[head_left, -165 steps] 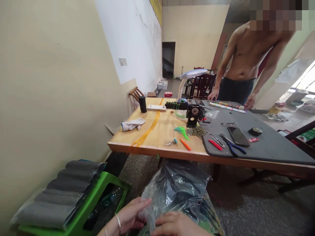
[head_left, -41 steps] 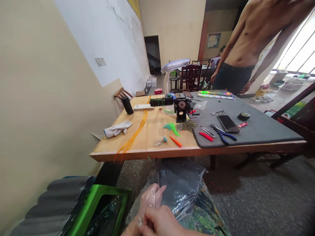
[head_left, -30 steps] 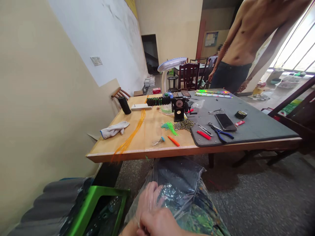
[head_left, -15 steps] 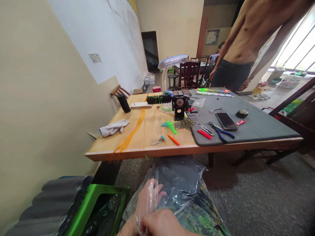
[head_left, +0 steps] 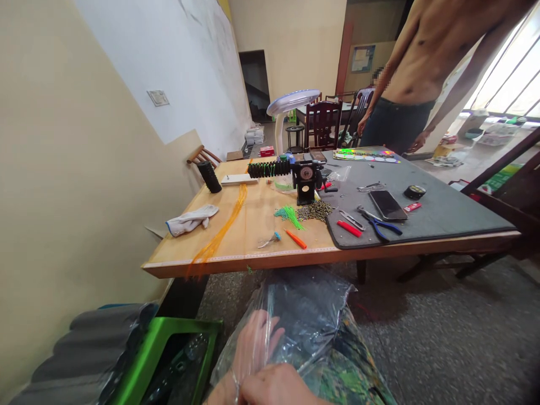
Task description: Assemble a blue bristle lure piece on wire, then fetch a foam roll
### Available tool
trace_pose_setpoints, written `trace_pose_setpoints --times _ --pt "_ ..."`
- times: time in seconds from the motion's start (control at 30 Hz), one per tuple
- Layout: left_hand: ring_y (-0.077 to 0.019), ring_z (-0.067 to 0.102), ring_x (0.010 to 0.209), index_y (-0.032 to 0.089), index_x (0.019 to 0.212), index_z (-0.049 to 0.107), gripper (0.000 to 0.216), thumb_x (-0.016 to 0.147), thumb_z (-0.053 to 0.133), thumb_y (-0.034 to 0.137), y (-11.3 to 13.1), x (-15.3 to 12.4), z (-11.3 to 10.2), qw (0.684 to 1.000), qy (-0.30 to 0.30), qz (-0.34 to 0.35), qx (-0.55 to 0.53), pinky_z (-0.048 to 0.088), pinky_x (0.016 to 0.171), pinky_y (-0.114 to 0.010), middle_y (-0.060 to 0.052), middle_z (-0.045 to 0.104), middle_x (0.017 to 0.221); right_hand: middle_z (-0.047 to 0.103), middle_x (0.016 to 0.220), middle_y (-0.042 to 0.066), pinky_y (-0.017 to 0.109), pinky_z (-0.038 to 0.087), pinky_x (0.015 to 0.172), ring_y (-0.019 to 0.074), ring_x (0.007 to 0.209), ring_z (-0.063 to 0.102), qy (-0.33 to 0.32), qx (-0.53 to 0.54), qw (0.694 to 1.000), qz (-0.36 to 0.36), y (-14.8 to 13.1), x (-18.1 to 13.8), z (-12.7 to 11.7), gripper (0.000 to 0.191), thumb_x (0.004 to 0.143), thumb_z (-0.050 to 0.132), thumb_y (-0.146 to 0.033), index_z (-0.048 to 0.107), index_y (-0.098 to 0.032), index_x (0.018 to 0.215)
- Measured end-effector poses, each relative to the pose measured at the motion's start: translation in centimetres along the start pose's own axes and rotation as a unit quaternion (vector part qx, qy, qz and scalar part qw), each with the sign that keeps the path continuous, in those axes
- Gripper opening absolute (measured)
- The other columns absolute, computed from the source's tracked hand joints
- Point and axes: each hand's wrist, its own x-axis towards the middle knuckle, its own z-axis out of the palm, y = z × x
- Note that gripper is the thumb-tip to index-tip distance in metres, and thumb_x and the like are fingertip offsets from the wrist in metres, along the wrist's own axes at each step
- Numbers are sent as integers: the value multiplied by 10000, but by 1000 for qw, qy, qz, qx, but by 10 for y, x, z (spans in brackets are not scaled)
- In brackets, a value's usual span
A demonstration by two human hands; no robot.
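A clear plastic bag (head_left: pixel 312 315) with dark contents lies on my lap at the bottom of the view. My left hand (head_left: pixel 252 344) is inside the bag, fingers spread and seen through the film. My right hand (head_left: pixel 276 388) pinches the bag's near edge at the bottom of the frame. Camouflage-patterned cloth (head_left: pixel 346 377) shows under the bag.
A wooden table (head_left: pixel 253 264) stands ahead with a grey mat (head_left: pixel 442 219), black winding tool (head_left: pixel 306 183), phone (head_left: pixel 387 205), pliers (head_left: pixel 382 224), orange strands (head_left: pixel 219 236), white glove (head_left: pixel 192 217), lamp (head_left: pixel 291 104). A shirtless person (head_left: pixel 417 73) stands at its far side. A green stool (head_left: pixel 169 349) with grey rolls (head_left: pixel 88 360) sits at left.
My left hand has gone from gripping the bag's outside to being inside it. The view has shifted right, and the other person has straightened up from the table.
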Motion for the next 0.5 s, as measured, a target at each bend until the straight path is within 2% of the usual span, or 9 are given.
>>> trace_pose_setpoints --times 0.1,0.2,0.27,0.4,0.5 --pt "-171 666 726 186 1128 663 284 965 459 298 4 3 -3 999 -30 2 -15 577 638 -270 -66 653 874 763 921 60 199 430 639 189 828 721 12 18 1000 0 0 -1 0 168 848 669 -274 665 -153 965" --pt "-162 663 712 207 999 667 250 964 464 347 11 10 -6 988 -81 -112 -71 564 645 -257 -29 660 827 761 890 59 196 434 635 189 797 719 29 39 999 -10 3 -2 4 147 819 679 -256 658 -158 927" --pt "-166 668 740 218 908 660 193 932 526 355 14 14 -8 976 -121 -156 -94 561 678 -256 -15 670 832 759 872 49 192 438 639 180 785 713 34 53 998 -6 6 -4 5 125 809 671 -240 660 -165 909" --pt "-221 670 805 225 829 694 191 887 513 200 13 12 -1 984 -167 -65 -23 547 715 -312 -52 696 838 745 830 19 156 435 625 131 720 684 47 113 992 28 11 -15 4 171 787 672 -207 674 -168 953" --pt "-241 663 684 218 901 737 258 824 511 119 11 6 9 981 -181 -63 -15 531 605 -318 -72 712 738 729 791 10 124 418 600 98 669 652 64 166 982 62 11 -25 0 190 775 677 -179 682 -152 963"
